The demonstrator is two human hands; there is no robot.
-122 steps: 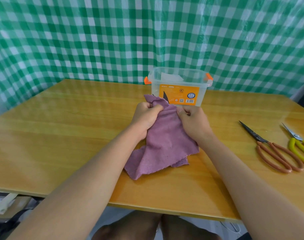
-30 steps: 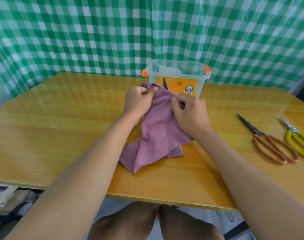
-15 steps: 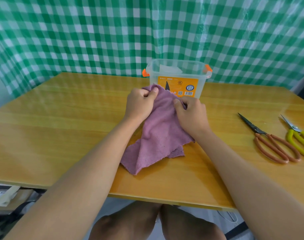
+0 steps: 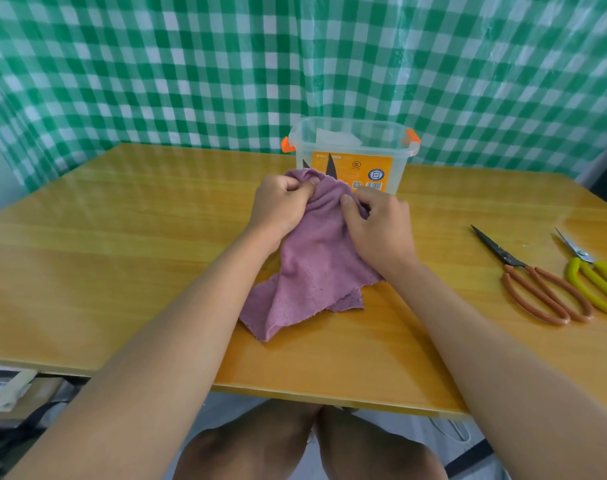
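Cloth, purple terry, raw-edged, upper part bunched and lifted, lower corners trailing on the wooden table near its front edge, just in front of a clear plastic box with orange clips and an orange label. Left hand grips the top left fold with curled fingers and thumb; right hand pinches the top right fold, fingers curled round it. Orange-handled scissors and yellow-handled scissors lie side by side, well apart to the right
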